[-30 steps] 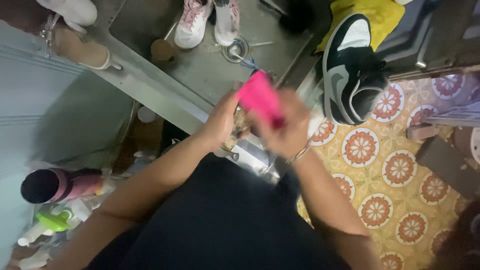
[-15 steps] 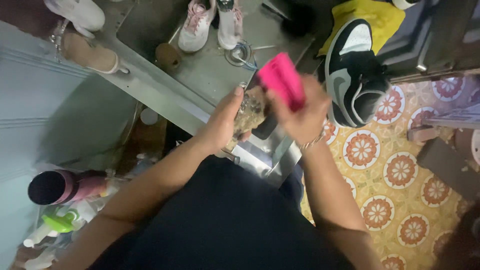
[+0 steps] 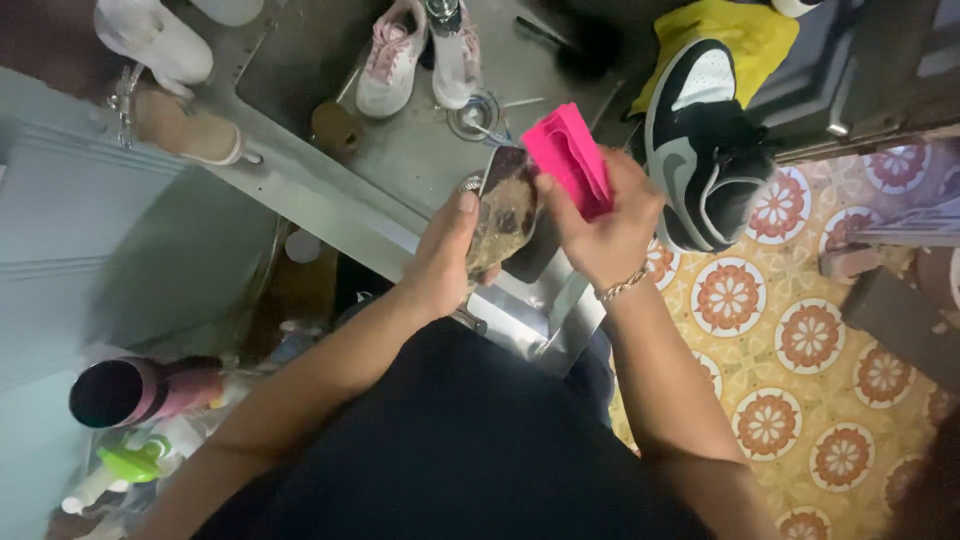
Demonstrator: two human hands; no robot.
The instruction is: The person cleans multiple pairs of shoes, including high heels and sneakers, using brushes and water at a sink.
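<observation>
While the left hand (image 3: 445,262) grips a grimy insole (image 3: 503,210) over the sink edge (image 3: 300,185), the right hand (image 3: 600,225) clasps a pink brush (image 3: 570,158) at its two o'clock; dirt remains, scrubbing looks unfinished, sneakers (image 3: 415,55) wait at twelve

Brush (image 3: 570,158): bright pink, blocky and rectangular, plastic-looking; tilted, long side running up-left to down-right; held off the table in the right hand (image 3: 608,232), fingers wrapped round its lower end; lower edge touching the shoe sole.
Shoe sole (image 3: 503,212): flat, elongated, rounded at the top; mottled brown and grey, dirty-looking, darker at the upper end; tilted nearly upright, broad face turned toward the brush; held in the left hand (image 3: 443,262), thumb along its left edge.
Position: both raised above the near edge of the grey metal table (image 3: 420,160), between the two hands, pressed together.
</observation>
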